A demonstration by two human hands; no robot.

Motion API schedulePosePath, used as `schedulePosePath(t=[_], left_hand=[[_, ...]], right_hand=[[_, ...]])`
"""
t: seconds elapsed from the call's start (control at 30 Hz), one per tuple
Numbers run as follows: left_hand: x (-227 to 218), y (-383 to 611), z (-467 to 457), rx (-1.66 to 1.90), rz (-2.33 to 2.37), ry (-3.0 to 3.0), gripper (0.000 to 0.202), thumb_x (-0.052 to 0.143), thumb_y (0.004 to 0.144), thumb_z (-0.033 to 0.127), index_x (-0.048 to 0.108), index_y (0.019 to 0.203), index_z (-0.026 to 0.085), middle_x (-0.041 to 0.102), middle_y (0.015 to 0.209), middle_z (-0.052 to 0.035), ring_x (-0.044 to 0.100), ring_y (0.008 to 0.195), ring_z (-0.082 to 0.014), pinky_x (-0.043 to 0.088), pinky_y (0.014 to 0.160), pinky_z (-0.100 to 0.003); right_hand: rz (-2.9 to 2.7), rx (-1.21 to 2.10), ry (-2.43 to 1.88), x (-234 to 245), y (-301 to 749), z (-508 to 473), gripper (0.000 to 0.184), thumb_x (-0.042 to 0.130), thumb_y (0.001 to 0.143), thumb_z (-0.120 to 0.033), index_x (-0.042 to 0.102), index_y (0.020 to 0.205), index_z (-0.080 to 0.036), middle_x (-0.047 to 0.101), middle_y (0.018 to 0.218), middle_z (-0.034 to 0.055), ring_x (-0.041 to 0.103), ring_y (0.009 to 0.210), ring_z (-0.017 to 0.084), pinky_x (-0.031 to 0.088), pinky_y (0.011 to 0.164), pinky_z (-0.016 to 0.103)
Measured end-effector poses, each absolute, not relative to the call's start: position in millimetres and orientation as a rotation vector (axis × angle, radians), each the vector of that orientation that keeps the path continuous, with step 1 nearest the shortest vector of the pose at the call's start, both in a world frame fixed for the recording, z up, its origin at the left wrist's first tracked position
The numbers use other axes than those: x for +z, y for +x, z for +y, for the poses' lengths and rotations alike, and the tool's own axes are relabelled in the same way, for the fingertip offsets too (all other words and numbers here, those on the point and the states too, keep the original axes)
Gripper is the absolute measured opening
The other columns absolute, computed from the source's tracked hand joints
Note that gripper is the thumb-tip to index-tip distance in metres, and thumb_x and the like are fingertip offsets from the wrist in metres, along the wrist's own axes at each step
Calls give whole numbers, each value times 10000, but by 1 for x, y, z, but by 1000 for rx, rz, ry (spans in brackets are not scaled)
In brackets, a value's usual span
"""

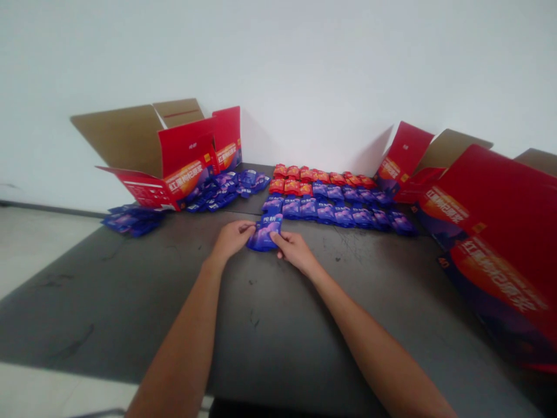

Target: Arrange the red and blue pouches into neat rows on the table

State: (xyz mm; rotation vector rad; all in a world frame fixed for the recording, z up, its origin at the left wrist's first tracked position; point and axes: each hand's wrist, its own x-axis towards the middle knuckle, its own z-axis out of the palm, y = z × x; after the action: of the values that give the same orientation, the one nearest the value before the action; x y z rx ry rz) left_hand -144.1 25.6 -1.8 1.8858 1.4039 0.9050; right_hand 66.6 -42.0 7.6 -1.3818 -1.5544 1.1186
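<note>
A: What do the hands have?

B: The left hand [232, 240] and the right hand [295, 251] both grip one blue-purple foil pouch [265, 235]; the fingers of each are pressed together, pinching it at its opposite side edges.

A: Where's the pouch?

B: Low on the dark grey table [130, 296], between the hands and just in front of the rows of blue pouches [335, 212]; I can't tell whether it touches the tabletop.

A: What's around it?

B: Rows of red pouches [296, 180] lie behind the blue ones, near the wall; to the left, a loose heap of blue pouches [221, 190] lies against an open red-printed carton [183, 157], and a smaller heap [133, 220] sits at the table's left edge.

A: And on the right?

B: More red-printed cartons [491, 232] stand open, their flaps spread, well apart from the hands.
</note>
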Motion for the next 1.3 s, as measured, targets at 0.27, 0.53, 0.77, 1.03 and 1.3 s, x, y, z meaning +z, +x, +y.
schedulePosePath(t=[0.27, 0.53, 0.77, 1.03, 1.3], left_hand=[[4, -148, 26, 904, 1434, 1868, 410, 516, 909, 380, 730, 1196, 180, 786, 1078, -84, 694, 1107, -263, 494, 998, -363], [0, -148, 27, 925, 1410, 1838, 401, 521, 922, 439, 748, 1139, 191, 785, 1074, -79, 698, 1088, -261, 487, 1003, -361], [6, -146, 22, 904, 1393, 1856, 394, 572, 891, 501, 786, 1052, 212, 788, 1065, -70, 716, 1010, -281, 512, 918, -364], [7, -145, 20, 908, 1359, 1823, 367, 616, 860, 476, 788, 1029, 199, 787, 1059, -88, 718, 998, -277, 518, 914, -371], [5, -144, 20, 938, 1402, 1794, 376, 649, 839, 452, 768, 1066, 177, 784, 1051, -107, 722, 970, -274, 525, 888, -369]], right_hand=[[-1569, 1112, -1432, 0, 46, -23, 416, 565, 913, -540, 727, 953, -158, 584, 536, -27, 513, 474, 102, 334, 494, 196], [-1473, 1102, -1497, 4, 43, -24, 653, 709, 835, -494, 545, 1356, -138, 652, 615, -30, 610, 510, 132, 436, 534, 221], [-1505, 1091, -1516, 5, 46, -23, 820, 733, 820, -506, 412, 1482, -144, 683, 673, -26, 626, 510, 128, 462, 562, 235], [-1625, 900, -1575, 14, 46, -31, 780, 655, 873, -574, 460, 1480, -123, 659, 616, -3, 654, 562, 173, 471, 611, 270], [-1622, 673, -1584, 14, 53, -41, 700, 556, 915, -627, 514, 1446, -173, 653, 689, 14, 637, 621, 173, 447, 618, 262]])
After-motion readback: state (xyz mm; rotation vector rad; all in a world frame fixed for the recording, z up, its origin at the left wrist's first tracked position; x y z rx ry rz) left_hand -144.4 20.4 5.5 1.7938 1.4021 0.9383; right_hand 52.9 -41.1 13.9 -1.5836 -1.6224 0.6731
